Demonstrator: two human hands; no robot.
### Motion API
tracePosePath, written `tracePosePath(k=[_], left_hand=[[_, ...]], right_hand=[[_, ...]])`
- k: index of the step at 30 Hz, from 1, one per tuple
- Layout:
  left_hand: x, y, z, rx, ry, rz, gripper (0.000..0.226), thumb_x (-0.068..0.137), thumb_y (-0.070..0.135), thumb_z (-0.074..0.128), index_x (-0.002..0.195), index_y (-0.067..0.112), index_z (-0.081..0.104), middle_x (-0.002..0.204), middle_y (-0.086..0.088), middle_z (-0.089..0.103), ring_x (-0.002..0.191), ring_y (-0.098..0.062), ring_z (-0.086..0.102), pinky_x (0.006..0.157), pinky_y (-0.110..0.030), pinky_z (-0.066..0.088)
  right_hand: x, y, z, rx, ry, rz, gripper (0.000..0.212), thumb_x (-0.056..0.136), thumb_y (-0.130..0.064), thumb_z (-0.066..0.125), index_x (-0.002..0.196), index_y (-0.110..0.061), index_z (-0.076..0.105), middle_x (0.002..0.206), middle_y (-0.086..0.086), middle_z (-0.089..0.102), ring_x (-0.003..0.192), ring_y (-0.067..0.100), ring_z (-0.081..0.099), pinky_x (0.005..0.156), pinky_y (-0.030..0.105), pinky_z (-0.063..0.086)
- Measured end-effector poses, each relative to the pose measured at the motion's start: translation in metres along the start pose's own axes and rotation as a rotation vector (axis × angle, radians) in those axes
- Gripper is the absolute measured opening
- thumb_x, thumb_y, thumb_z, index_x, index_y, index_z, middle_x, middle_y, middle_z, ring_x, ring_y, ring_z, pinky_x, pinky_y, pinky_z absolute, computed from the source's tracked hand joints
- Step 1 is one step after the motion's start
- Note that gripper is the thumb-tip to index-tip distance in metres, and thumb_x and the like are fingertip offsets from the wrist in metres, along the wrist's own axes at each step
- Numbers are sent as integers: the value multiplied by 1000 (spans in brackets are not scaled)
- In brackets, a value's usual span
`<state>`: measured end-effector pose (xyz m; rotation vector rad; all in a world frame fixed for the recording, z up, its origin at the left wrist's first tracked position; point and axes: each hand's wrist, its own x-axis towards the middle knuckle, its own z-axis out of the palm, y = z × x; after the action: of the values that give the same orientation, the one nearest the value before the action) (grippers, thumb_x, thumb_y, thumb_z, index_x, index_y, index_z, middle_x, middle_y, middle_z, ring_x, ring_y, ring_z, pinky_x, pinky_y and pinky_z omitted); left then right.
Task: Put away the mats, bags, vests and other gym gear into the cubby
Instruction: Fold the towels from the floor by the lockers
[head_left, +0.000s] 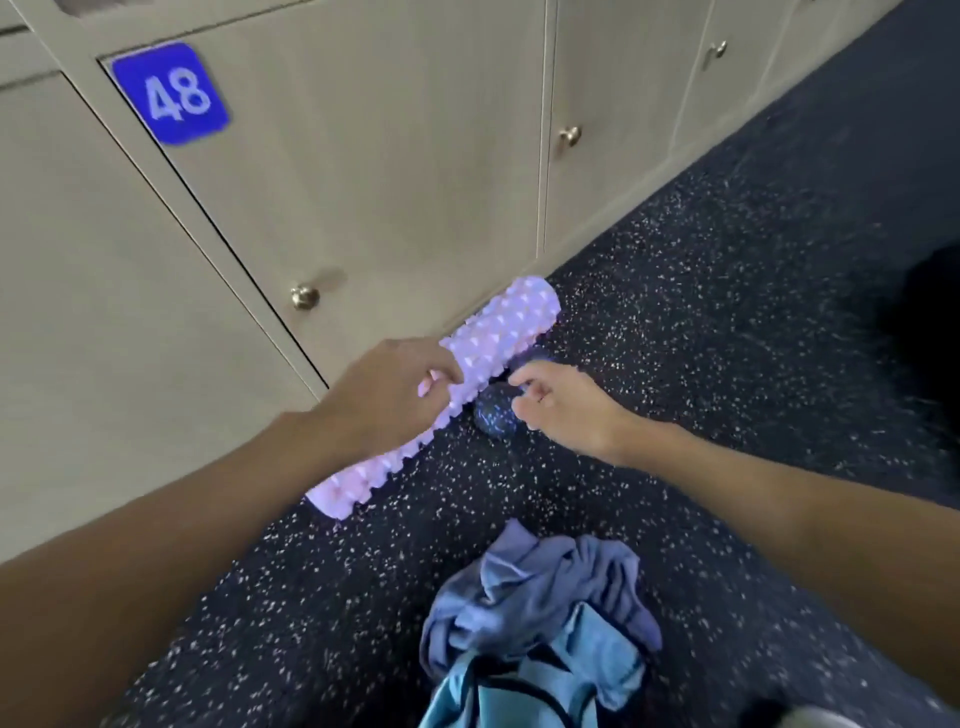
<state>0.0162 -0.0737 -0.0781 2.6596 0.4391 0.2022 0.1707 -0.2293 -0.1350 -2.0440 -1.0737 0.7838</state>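
A lilac knobbly foam roller (493, 332) slants from the speckled floor up toward the locker fronts. My left hand (387, 392) grips it near its middle, fingers curled round it. Just right of the roller a dark blue speckled ball (493, 418) lies on the floor. My right hand (558, 402) hovers over the ball with loosely curled fingers close to or touching its top; no firm hold shows. A crumpled blue-grey garment (540, 587) lies on a light blue bag (524, 686) at the bottom centre.
Beige locker doors fill the left and top, all closed; door 48 (171, 93) has a round metal knob (305, 296). More knobbed doors (570, 135) run to the right. Dark speckled rubber floor (727, 312) spreads to the right.
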Motion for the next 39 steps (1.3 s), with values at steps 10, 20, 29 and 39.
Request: tracePosePath(k=[10,20,29,39], left_hand=[[-74,-19,127,30,-626,-225,64,80,57,69,133,26,54,130,5,58,114,-14,55,98,-37,47],[-95,-13,159,-286,-539,-295,49,69,29,82,102,30,47,84,3,59,68,-14,52,66,-37,50],[-91,-13,162,-416,-359,-371,37,78,14,78,102,26,52,82,-2,61,64,-14,49,61,-33,52],[-16,-3,122,-445,80,-260,30,87,17,71,110,24,52,101,7,59,91,-8,56,73,-13,40]], right_hand=[[-62,83,60,-263,-504,137,89,76,-41,80,149,-20,32,135,1,49,115,12,49,87,21,41],[-83,91,83,-587,-657,3,113,57,-65,81,146,-37,19,123,1,27,118,23,31,105,43,35],[-87,99,84,-665,-438,-118,38,82,-9,53,120,-17,51,120,6,49,105,32,56,84,37,42],[1,79,-6,-252,217,97,29,79,-8,70,100,-13,51,99,5,47,86,23,49,71,29,39]])
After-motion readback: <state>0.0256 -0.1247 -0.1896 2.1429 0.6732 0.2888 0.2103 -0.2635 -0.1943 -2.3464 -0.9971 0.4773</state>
